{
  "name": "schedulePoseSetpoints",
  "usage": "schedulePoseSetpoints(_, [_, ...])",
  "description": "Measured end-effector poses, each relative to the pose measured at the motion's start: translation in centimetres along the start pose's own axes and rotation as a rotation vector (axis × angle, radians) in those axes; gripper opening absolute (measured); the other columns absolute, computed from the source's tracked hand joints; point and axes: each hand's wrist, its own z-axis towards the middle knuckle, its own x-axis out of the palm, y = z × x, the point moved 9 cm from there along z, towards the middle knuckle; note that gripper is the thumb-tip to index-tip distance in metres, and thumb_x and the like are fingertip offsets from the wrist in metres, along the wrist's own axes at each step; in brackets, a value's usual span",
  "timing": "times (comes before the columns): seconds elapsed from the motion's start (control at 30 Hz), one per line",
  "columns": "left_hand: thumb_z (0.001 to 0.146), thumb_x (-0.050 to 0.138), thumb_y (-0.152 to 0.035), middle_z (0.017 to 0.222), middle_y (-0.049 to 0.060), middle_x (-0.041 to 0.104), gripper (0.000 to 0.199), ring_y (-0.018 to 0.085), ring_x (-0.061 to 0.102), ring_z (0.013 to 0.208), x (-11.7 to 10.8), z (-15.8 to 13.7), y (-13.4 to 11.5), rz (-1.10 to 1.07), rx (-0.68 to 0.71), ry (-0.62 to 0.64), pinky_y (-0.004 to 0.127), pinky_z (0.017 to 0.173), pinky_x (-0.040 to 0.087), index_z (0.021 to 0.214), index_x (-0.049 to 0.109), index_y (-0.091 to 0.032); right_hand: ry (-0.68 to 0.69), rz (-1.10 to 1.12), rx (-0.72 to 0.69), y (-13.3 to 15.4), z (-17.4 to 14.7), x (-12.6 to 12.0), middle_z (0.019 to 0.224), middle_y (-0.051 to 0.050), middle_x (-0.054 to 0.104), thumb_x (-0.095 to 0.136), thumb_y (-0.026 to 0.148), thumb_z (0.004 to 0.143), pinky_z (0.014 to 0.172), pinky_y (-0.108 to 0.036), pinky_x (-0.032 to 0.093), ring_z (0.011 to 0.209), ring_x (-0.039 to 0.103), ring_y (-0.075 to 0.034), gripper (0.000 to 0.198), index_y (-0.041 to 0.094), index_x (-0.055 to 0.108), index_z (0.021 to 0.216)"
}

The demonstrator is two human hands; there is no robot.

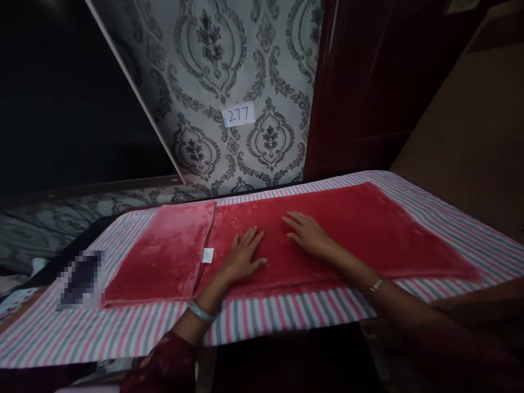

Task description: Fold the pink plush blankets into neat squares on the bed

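Note:
A plush red blanket [347,229] lies spread in a long strip over a striped cloth [286,316]. Its left end is folded over, making a paler flap [164,251] whose edge carries a small white tag [208,255]. My left hand [241,259] rests flat on the red fabric just right of that edge, fingers spread. Farther right, my right hand [308,234] is stretched out over the middle of the blanket, palm down with its fingers apart. Neither hand grips anything.
A large dark screen [82,98] stands at the back left. Patterned wallpaper with a paper label reading 277 [239,114] is behind the table, beside a dark red glossy panel [360,82]. A blurred-out dark object [81,280] lies on the left of the striped cloth.

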Motion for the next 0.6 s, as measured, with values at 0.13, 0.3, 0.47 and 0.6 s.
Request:
schedulePoseSetpoints(0.13, [0.099,0.047,-0.042,0.166,0.02,0.025,0.068,0.031,0.018,0.156,-1.9,0.9,3.8,0.13,-0.261,-0.118,0.06,0.124,0.015,0.159,0.031,-0.013,0.138,0.009,-0.03,5.6,3.7,3.1,0.165,-0.012,0.031,0.04,0.04,0.102,0.122,-0.055,0.021,0.154,0.024,-0.028,0.058,0.022,0.038,0.157])
schedulePoseSetpoints(0.3, [0.1,0.045,-0.045,0.165,0.018,0.03,0.061,0.037,0.025,0.153,-0.3,0.8,4.9,0.279,-0.297,-0.134,0.065,0.119,0.024,0.156,0.04,-0.021,0.193,-0.02,-0.038,5.3,4.4,5.0,0.166,-0.005,0.03,0.042,0.05,0.102,0.124,-0.051,0.017,0.154,0.023,-0.027,0.061,0.026,0.037,0.158])
schedulePoseSetpoints(0.47, [0.1,0.044,-0.046,0.165,0.018,0.029,0.061,0.036,0.026,0.153,0.2,0.8,5.1,0.301,-0.288,-0.151,0.064,0.119,0.025,0.156,0.04,-0.02,0.131,-0.136,0.238,-5.7,0.8,1.4,0.164,-0.005,0.034,0.039,0.046,0.103,0.12,-0.052,0.025,0.152,0.028,-0.029,0.054,0.028,0.044,0.154])
schedulePoseSetpoints(0.6, [0.1,0.046,-0.044,0.165,0.017,0.029,0.061,0.036,0.026,0.153,0.2,1.1,5.4,0.3,-0.294,-0.139,0.064,0.119,0.025,0.156,0.04,-0.021,0.065,-0.232,0.585,-17.2,-6.3,-3.3,0.162,-0.02,0.033,0.032,0.037,0.103,0.114,-0.067,0.027,0.148,0.03,-0.042,0.058,0.012,0.043,0.154])
